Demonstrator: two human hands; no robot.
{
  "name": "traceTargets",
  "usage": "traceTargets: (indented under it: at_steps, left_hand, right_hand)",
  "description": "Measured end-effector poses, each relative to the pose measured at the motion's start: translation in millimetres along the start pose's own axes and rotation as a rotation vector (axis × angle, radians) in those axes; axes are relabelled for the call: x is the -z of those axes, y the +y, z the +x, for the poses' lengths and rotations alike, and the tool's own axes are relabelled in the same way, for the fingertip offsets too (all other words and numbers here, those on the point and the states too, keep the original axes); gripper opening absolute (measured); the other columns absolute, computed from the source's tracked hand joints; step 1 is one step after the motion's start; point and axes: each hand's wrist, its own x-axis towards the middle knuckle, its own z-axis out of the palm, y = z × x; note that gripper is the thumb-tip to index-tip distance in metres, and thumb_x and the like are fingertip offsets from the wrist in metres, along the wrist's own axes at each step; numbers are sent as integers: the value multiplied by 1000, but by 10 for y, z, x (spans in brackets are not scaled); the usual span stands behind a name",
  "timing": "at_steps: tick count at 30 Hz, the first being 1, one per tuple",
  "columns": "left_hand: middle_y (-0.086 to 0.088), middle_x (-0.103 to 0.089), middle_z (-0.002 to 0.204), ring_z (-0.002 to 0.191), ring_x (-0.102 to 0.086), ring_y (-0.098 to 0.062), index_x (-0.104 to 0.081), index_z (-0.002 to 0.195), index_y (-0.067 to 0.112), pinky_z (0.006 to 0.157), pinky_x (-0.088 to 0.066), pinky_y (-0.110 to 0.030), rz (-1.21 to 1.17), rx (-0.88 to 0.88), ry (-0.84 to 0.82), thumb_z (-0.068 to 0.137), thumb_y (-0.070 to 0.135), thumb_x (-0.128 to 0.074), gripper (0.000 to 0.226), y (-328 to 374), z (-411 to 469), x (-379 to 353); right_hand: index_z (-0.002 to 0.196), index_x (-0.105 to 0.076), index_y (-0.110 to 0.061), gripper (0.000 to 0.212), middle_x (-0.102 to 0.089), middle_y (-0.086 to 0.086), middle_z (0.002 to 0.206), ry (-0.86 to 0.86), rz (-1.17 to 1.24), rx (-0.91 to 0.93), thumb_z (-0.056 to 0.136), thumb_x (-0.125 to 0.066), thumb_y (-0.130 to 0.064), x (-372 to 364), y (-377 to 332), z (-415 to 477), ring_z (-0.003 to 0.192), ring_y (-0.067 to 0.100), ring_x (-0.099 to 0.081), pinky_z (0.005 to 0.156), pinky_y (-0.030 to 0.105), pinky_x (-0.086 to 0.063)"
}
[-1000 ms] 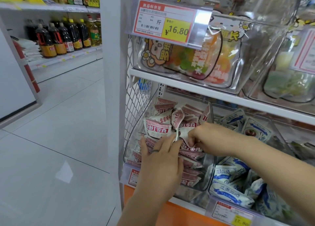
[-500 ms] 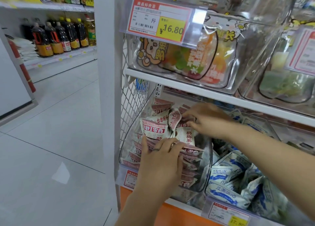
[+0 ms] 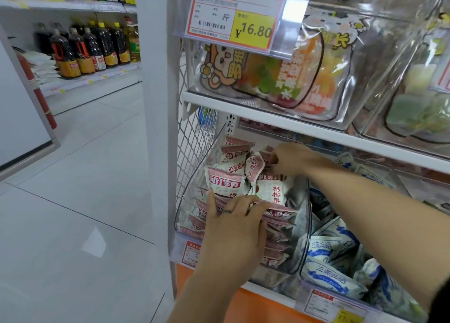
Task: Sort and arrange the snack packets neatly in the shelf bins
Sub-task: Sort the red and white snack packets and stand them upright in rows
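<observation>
Your right hand (image 3: 289,159) had shifted from mid-pile to the back of the clear bin (image 3: 188,208), fingers curled, seemingly pinching one of the red packets (image 3: 225,180) there; your left hand (image 3: 233,227) pressed flat, fingers straight, on the front ones.

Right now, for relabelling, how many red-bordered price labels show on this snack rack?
4 red-bordered paper price labels: top centre, right edge (cut off), bottom left, bottom right. Others may be hidden.

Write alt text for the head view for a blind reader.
Two hands tidy red snack packets in a clear shelf bin: the left hand presses on the front stack, the right hand pinches a packet at the back. Blue packets fill the neighbouring bin.
</observation>
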Motion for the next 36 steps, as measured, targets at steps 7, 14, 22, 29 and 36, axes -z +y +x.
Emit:
traceTargets:
  at_steps: [7, 14, 22, 29, 36]
  left_hand:
    - [14, -63, 112, 100, -64, -9, -60, 112, 36, 107, -12, -52, -45, 16, -9, 86, 37, -33, 38, 11, 10, 17]
    - [17, -55, 122, 108, -58, -8, -52, 122, 38, 111, -8, -55, -31, 61, -141, 87, 40, -26, 43, 44, 31, 112]
    - [19, -36, 142, 130, -38, -6, -38, 137, 40, 112, 11, -45, -57, 94, -186, 95, 34, -37, 42, 112, 12, 243]
    - [12, -50, 125, 115, -49, -10, -39, 137, 28, 110, -31, -45, -336, 273, 50, 89, 21, -55, 50, 142, 52, 338]
    - [6, -35, 145, 133, -29, -6, -40, 138, 27, 111, -24, -27, -369, 106, 41, 86, 2, -55, 59, 265, 203, 460]
  right_hand:
    - [74, -64, -27, 15, -60, -17, 82, 253, 104, 12, 84, -64, -38, 8, -50, -430, 92, 7, -52, 102, 34, -29]
    - [76, -61, -22, 12, -52, -10, 72, 567, 164, -28, 85, -64, -29, -161, -52, -1102, 77, 14, -52, 73, 31, -41]
    - [76, -56, -27, 14, -56, -16, 74, 715, 604, -127, 89, -60, -22, -476, -291, -1387, 66, 3, -50, 55, 20, -36]
    - [82, -53, -30, 15, -50, -24, 76, 727, 765, -64, 91, -57, -20, -528, -386, -1610, 71, -8, -49, 60, 7, -33]
    - [89, -65, -17, 11, -61, -14, 88, 748, 968, 48, 89, -59, -7, -512, -250, -1789, 83, 1, -57, 71, 13, -46]
